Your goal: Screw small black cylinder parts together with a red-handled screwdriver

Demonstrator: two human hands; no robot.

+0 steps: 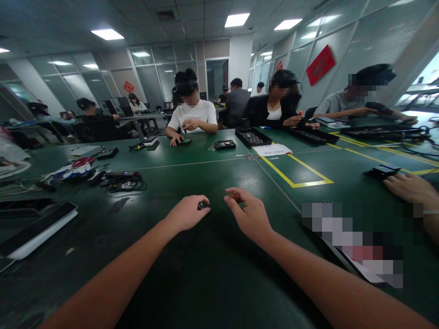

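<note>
Near the middle of the green tabletop (206, 265), my two hands face each other with a narrow gap between them. My left hand (187, 214) is curled, thumb and fingers closed on a small dark object (200, 205) with a shiny edge; its kind is too small to make out. In my right hand (249, 214), thumb and fingertips pinch a small, see-through brownish piece (233, 194), mostly covered by the fingers. Both hands are just above the table and apart from each other.
Black cables (125, 181) and a white-edged black device (44, 228) lie to the left. Pixelated papers (353, 246) and another person's hand (406, 185) are at the right. Across the table stand black trays (252, 137), beyond yellow tape (312, 183); several people sit there.
</note>
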